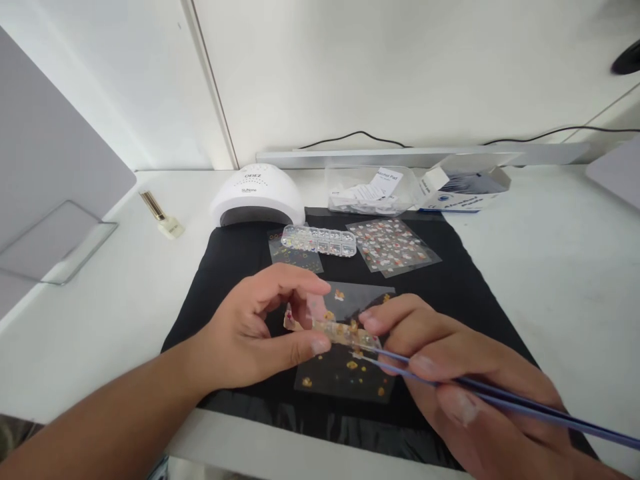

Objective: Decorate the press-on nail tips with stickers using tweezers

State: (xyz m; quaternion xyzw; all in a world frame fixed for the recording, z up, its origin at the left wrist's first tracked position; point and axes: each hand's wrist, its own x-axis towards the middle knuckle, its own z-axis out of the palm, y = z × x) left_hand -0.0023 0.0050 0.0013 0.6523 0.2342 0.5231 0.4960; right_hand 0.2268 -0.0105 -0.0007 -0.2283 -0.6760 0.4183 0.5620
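My left hand is closed on a narrow, clear, yellowish strip dotted with small orange-brown decorations. Its thumb and fingers hold the left part of the strip. My right hand grips blue tweezers between thumb and fingers. The tweezers' tips are slightly apart at the strip's right end, and whether anything sits between them is hard to tell. Below both hands a transparent sticker sheet with orange and yellow motifs lies on a black cloth, partly hidden by the hands.
A white nail lamp stands behind, with a clear compartment case of gems in front. Other sticker sheets, a plastic tub and an alcohol pad box sit at the back. A polish bottle lies left.
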